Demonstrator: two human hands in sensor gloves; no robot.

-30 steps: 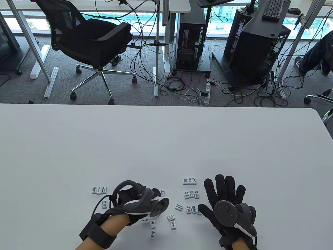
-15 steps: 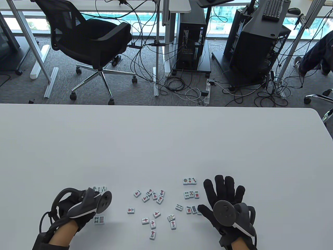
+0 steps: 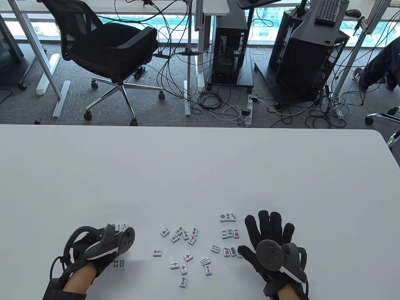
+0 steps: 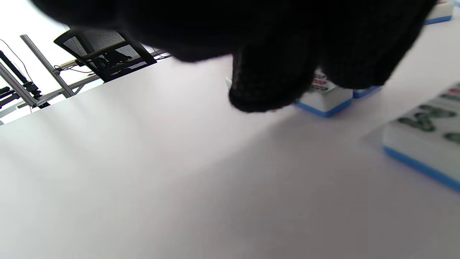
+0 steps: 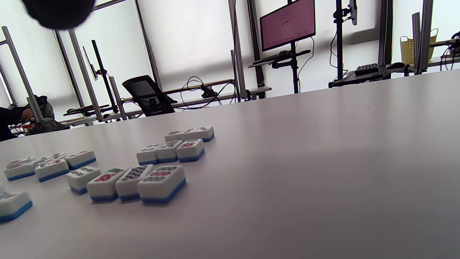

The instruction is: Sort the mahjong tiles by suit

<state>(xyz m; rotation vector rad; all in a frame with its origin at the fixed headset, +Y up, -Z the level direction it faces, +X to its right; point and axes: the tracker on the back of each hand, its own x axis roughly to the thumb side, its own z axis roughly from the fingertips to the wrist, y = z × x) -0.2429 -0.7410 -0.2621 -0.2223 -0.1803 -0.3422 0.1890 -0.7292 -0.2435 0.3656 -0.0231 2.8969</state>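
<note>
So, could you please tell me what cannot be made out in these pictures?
- Table view: the tracker hides the left hand fingers and most of the bamboo row.
- Left wrist view: the fingers cover the tile faces; the near tile is blurred and cut off at the right edge.
- Table view: characters on the middle tiles are too small.
- Right wrist view: only one fingertip shows.

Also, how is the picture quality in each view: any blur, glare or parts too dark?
Table view: sharp, evenly lit, soft shadows under the hands. Left wrist view: the left hand is a black mass without detail, the near tile is out of focus, the background is overexposed. Right wrist view: the tiles are fairly sharp, the windows are blown out white.
</note>
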